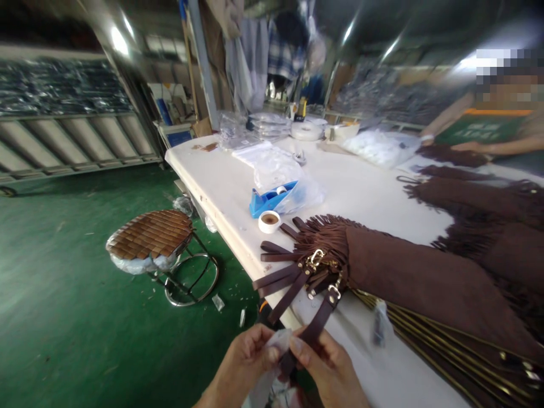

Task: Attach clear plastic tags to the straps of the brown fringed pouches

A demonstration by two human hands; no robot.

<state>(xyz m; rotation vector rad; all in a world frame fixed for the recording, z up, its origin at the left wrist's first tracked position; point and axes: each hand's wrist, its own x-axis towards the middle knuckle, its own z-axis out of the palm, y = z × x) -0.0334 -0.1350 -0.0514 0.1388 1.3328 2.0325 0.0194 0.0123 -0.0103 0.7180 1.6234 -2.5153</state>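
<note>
At the table's near edge, my left hand (242, 362) is closed on a thin whitish wrapping sheet (280, 341), which hangs down below the fingers. Close beside it, my right hand (331, 368) grips the looped end of a dark brown leather strap (319, 322), and its thumb meets the sheet. A gold-coloured clasp (334, 292) joins this strap to a pile of brown fringed suede pieces (399, 255). Other strap loops (276, 277) stick out over the edge. What lies between my fingertips is partly hidden.
On the white table (204, 175) are a blue tape dispenser (272, 199), a tape roll (269, 222) and clear plastic bags (267, 161). Across the table, a co-worker's hands (467, 148) touch brown pieces. A stool (151, 235) stands left on the green floor.
</note>
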